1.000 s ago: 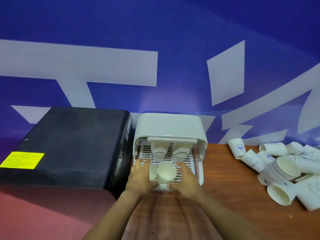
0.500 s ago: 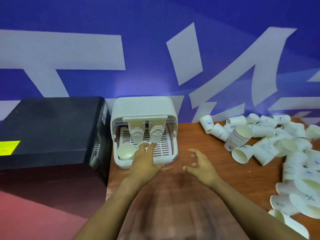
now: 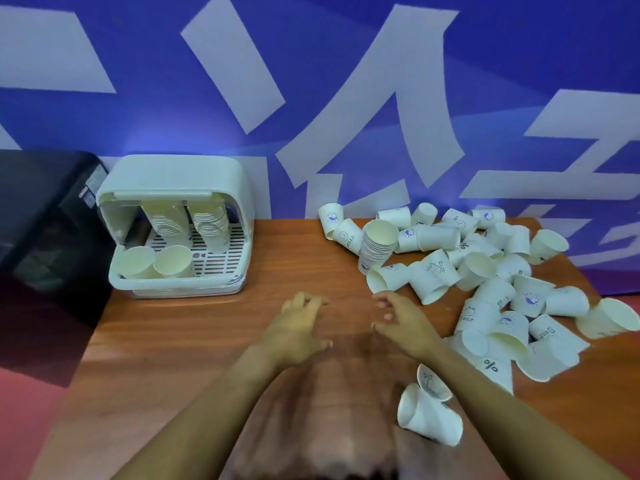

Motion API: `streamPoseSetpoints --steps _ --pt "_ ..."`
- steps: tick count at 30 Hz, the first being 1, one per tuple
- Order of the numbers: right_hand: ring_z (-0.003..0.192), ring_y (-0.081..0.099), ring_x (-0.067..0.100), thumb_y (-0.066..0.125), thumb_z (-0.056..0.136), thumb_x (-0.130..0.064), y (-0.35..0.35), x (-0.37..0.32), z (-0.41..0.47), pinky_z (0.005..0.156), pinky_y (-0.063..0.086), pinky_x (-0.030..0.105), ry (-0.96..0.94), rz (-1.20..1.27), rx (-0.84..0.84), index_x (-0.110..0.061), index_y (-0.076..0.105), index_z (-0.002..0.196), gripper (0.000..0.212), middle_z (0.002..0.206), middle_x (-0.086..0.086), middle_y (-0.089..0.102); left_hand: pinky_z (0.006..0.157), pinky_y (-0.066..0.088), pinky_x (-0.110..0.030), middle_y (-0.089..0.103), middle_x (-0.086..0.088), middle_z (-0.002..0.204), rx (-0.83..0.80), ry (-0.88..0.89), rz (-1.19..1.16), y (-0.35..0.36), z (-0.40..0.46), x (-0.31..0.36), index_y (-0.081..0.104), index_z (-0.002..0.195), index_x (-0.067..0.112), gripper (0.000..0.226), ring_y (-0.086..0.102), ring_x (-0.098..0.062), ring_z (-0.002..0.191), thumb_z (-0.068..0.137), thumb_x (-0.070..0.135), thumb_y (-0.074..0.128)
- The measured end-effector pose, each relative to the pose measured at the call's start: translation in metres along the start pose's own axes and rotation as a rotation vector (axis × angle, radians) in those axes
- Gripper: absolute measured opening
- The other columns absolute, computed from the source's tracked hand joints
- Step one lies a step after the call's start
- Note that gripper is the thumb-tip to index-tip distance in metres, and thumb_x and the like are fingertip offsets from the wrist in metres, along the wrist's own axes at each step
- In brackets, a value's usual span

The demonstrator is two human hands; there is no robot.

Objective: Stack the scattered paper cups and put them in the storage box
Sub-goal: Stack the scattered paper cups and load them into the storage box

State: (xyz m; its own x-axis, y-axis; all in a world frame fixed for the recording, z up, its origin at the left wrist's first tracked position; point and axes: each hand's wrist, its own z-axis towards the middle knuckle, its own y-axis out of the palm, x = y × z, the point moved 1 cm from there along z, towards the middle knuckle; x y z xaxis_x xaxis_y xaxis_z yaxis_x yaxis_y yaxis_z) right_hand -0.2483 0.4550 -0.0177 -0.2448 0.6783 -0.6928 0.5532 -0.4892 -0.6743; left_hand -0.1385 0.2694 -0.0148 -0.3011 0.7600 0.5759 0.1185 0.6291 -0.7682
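Both hands, left hand and right hand, are loose and empty over the table. Scattered paper cups at 2 o'clock, storage box at 10. Flimsy, crushable stuff: I'd pinch near the rims.

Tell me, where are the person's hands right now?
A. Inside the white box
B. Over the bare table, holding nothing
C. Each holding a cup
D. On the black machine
B: the left hand and right hand hover empty over the wooden table, between the storage box and the scattered cups.
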Motion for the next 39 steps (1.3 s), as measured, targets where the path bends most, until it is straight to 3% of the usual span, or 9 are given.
streamPoseSetpoints --steps 3,7,12,15,22,27,31,34,39 --pt "0.094 0.057 0.017 0.069 0.080 -0.012 -0.032 0.045 -0.015 0.088 0.047 0.030 -0.064 -0.143 -0.034 -0.015 0.059 0.116 0.037 0.102 -0.002 0.059 0.106 0.034 -0.030 0.035 0.002 0.135 -0.135 0.066 0.010 0.050 0.007 0.041 0.040 0.136 0.026 0.069 0.036 -0.021 0.127 0.076 0.036 0.073" --pt "0.100 0.055 0.015 0.067 0.083 -0.029 -0.053 0.078 -0.031 0.086 0.045 0.030 -0.108 -0.401 -0.194 -0.019 0.058 0.111 0.031 0.106 -0.005 0.058 0.107 0.032 -0.032 0.031 -0.003 0.140 -0.308 0.117 0.120 0.104 0.005 0.080 0.032 0.143 0.030 0.080 0.031 -0.025 0.130 0.075 0.031 0.074" --pt "0.117 0.045 0.024 0.061 0.082 -0.045 -0.051 0.103 -0.036 0.087 0.037 0.033 -0.143 -0.899 -0.366 -0.026 0.039 0.133 0.059 0.127 0.001 0.045 0.111 0.027 -0.042 0.016 -0.005 0.151 -0.406 0.133 0.305 0.147 0.008 0.104 0.021 0.147 0.035 0.094 0.018 -0.029 0.137 0.072 0.025 0.076" --pt "0.116 0.045 0.026 0.063 0.082 -0.042 -0.045 0.111 -0.036 0.084 0.037 0.032 -0.163 -0.970 -0.377 -0.024 0.035 0.134 0.062 0.127 0.004 0.042 0.109 0.030 -0.043 0.017 -0.006 0.150 -0.382 0.131 0.361 0.163 0.011 0.104 0.026 0.145 0.032 0.086 0.021 -0.030 0.136 0.074 0.024 0.074" --pt "0.117 0.046 0.027 0.063 0.084 -0.030 -0.042 0.114 -0.030 0.092 0.042 0.033 -0.086 -0.843 -0.381 -0.017 0.041 0.133 0.055 0.127 0.008 0.046 0.108 0.031 -0.039 0.027 0.000 0.148 -0.329 0.094 0.303 0.156 0.014 0.098 0.032 0.140 0.024 0.073 0.028 -0.026 0.134 0.078 0.026 0.070" --pt "0.101 0.050 0.018 0.069 0.078 -0.031 -0.049 0.078 -0.019 0.079 0.043 0.029 -0.071 -0.453 -0.122 -0.018 0.048 0.123 0.051 0.117 0.003 0.053 0.091 0.045 -0.035 0.046 0.002 0.125 -0.238 0.010 0.151 0.097 0.012 0.076 0.041 0.130 0.027 0.066 0.050 -0.023 0.114 0.073 0.034 0.074" --pt "0.094 0.052 0.013 0.071 0.078 -0.041 -0.042 0.036 -0.007 0.074 0.039 0.028 0.020 -0.094 0.016 -0.022 0.050 0.113 0.045 0.108 -0.004 0.056 0.090 0.040 -0.027 0.037 0.002 0.120 -0.084 -0.080 -0.051 0.035 -0.001 0.050 0.034 0.139 0.032 0.081 0.048 -0.020 0.112 0.071 0.042 0.077" --pt "0.101 0.051 0.016 0.068 0.082 -0.039 -0.024 -0.005 0.003 0.081 0.041 0.027 0.110 0.118 0.015 -0.019 0.046 0.124 0.052 0.118 0.000 0.051 0.087 0.040 -0.030 0.042 0.002 0.121 0.062 -0.150 -0.074 -0.019 -0.014 0.013 0.038 0.134 0.024 0.079 0.047 -0.020 0.108 0.070 0.044 0.079" --pt "0.099 0.051 0.009 0.066 0.083 -0.028 0.019 -0.067 0.032 0.076 0.041 0.016 0.077 0.262 0.062 -0.020 0.032 0.141 0.067 0.130 -0.003 0.045 0.089 0.042 -0.036 0.049 -0.010 0.125 0.331 -0.266 -0.085 -0.086 -0.026 -0.051 0.045 0.129 0.020 0.071 0.051 -0.029 0.111 0.070 0.038 0.080"
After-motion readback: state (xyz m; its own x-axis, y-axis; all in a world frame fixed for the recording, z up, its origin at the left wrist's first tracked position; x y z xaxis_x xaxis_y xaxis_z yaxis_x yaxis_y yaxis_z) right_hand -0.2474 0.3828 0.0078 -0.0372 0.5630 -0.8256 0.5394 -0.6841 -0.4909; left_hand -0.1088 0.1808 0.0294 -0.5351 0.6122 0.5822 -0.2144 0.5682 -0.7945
